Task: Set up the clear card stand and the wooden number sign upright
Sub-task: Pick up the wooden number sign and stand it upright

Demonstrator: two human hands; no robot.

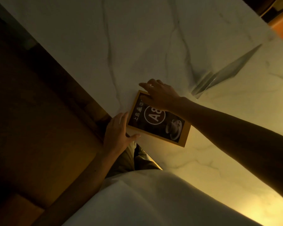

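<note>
The white marbled tabletop [153,38] runs diagonally across the view, with a dark wooden floor [31,111] to its left. The person's pale garment [145,201] fills the near part of the view.

The wooden number sign [158,119] lies face-up near the tabletop's left edge. It has a light wood frame and a dark panel carrying a circled "A8", a cup graphic and small characters. It is not upright.

The clear card stand [222,74] lies farther right on the tabletop, well apart from the sign. It appears tipped over rather than standing; its exact pose cannot be told.

The right hand [158,93] reaches in from the right and rests on the sign's far corner, fingers spread and bent over the frame edge. The left hand [117,132] is open at the sign's near left corner, fingers along the frame's left side and thumb against its near edge.
</note>
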